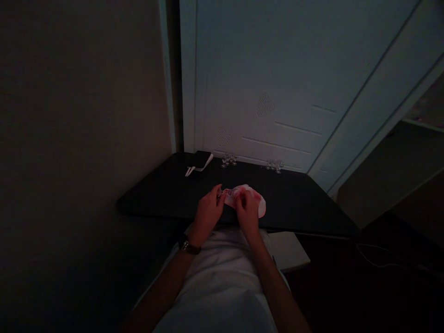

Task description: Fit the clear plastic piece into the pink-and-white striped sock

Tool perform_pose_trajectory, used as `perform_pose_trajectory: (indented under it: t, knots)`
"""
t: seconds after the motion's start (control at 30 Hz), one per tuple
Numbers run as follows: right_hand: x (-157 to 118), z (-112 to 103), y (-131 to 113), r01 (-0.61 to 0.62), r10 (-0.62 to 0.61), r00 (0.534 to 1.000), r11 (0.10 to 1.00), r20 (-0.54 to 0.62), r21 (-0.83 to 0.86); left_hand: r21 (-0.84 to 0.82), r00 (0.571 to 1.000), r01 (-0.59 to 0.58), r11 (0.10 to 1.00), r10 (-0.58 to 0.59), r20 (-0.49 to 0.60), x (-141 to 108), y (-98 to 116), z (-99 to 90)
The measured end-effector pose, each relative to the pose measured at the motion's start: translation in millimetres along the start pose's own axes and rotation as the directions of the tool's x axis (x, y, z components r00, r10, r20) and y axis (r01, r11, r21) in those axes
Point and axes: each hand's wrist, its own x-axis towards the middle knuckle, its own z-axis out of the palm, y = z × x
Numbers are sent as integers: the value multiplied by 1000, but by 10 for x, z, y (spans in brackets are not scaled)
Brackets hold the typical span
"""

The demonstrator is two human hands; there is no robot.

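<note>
A small pink-and-white sock-shaped piece of cloth (261, 208) lies over the black table near its front edge. My right hand (248, 212) pinches it at the top, with the fingertips bent in and partly hidden. To the left, my left hand (210, 208) has thumb and fingers closed around a small clear plastic piece (229, 192) at the narrow end of the cloth. Dim light hides the exact shape of this piece. Both hands are close together, just above the tabletop.
The black table (156, 194) backs onto a white panelled door (294, 69). Small clear plastic pieces stand in two clusters, left (229, 160) and right (274, 165). A dark flat device (200, 159) with a white stand lies back left. A white box (289, 250) sits below the front edge.
</note>
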Motion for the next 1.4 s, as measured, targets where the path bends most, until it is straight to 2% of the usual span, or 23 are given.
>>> perform_pose_trajectory:
  t: [0.37, 0.73, 0.9, 1.4]
  knots:
    - [9, -7, -2, -3, 3, 1000, 1000, -10, 8, -28, 998, 3, 1000, -1, 55, -10, 17, -32]
    - [5, -5, 5, 20, -20, 1000, 1000, -14, 20, -10, 999, 7, 1000, -7, 36, -17, 24, -25]
    - [6, -1, -5, -8, 9, 1000, 999, -23, 38, 1, 999, 24, 1000, -24, 42, -22, 3, -13]
    - [3, -1, 1, -3, 3, 1000, 1000, 9, 27, -68, 997, -25, 997, 30, 72, -17, 48, -59]
